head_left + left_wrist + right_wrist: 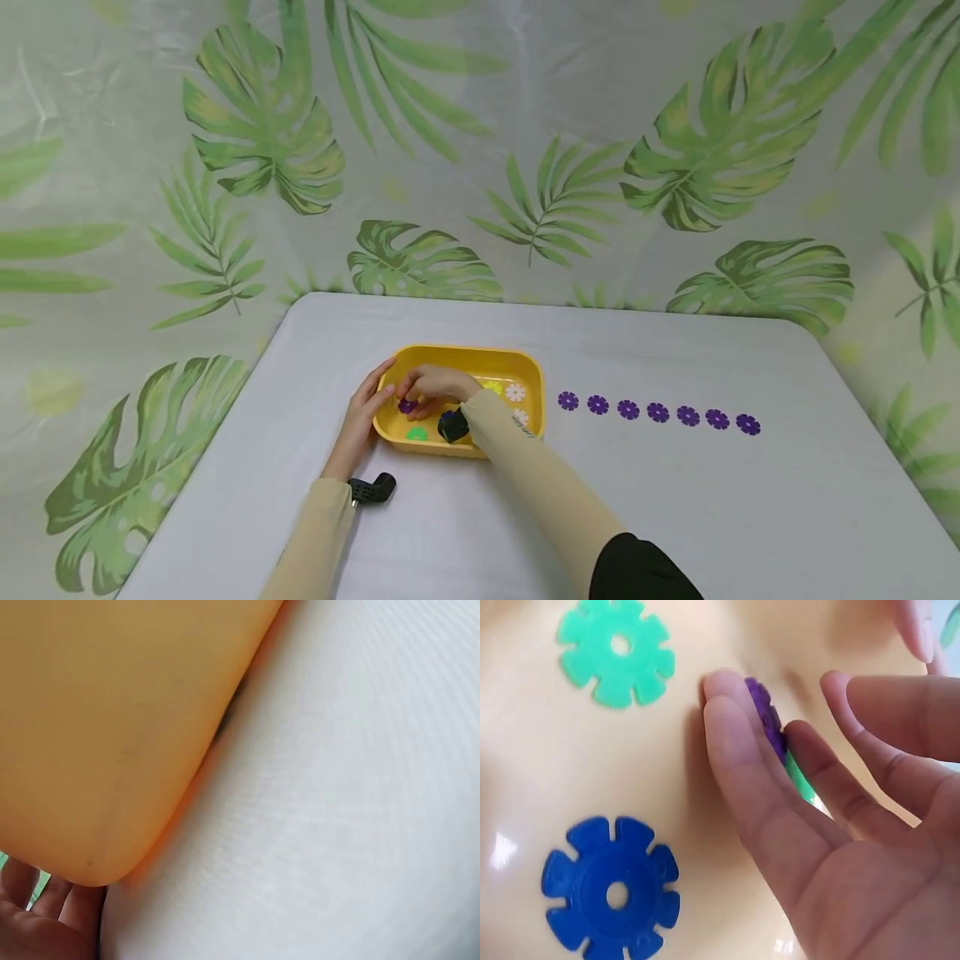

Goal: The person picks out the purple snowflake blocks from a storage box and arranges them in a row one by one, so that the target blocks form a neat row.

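In the head view, my left hand (363,417) grips the left end of a yellow tray (427,447), thumb at the rim and fingers along the outer wall. My right hand (438,385) reaches inside, by a purple flower-shaped disc (765,712). That disc stands tilted among its fingers, a fingertip touching it and the thumb apart from it. Some green shows just behind. Flat on the tray floor lie a green notched disc (616,652) and a blue one (615,889). The left wrist view shows the tray's outer wall (112,735) and part of my left hand (49,919).
To the tray's right, several purple discs (627,409) lie in a row on the white table (675,517). White discs (515,392) and a yellow disc (492,387) lie at the tray's right side. A leaf-printed sheet (555,200) hangs behind the table.
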`<state>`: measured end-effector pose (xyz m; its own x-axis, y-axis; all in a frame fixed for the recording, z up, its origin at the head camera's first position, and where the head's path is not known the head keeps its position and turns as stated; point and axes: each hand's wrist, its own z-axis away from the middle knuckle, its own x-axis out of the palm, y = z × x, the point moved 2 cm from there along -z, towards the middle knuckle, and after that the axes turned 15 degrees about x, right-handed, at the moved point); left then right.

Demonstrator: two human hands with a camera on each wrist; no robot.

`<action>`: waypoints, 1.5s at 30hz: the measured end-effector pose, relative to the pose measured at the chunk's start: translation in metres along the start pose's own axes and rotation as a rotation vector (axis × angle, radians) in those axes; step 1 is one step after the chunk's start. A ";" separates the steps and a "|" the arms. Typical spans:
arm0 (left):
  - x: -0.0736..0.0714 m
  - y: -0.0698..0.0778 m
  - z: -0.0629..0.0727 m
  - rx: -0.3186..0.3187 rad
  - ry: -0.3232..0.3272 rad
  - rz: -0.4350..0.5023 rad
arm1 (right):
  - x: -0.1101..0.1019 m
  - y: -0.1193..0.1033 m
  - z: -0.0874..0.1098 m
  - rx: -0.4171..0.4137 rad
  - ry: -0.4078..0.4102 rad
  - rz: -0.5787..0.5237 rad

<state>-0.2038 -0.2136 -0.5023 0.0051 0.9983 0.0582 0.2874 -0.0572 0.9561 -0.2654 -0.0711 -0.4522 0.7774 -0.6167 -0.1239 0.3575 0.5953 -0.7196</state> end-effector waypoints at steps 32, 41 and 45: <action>0.010 0.026 0.003 -0.032 -0.007 0.042 | -0.019 0.018 0.011 -0.054 0.099 0.178; 0.010 0.023 0.003 -0.022 0.000 0.053 | -0.065 0.024 0.051 -0.159 0.138 0.175; 0.007 0.016 0.003 -0.014 0.005 0.068 | -0.093 0.040 0.077 -0.174 0.137 0.149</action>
<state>-0.1962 -0.2072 -0.4875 0.0194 0.9921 0.1241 0.2736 -0.1247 0.9537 -0.2841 0.0498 -0.4172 0.7331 -0.6002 -0.3198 0.1413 0.5944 -0.7916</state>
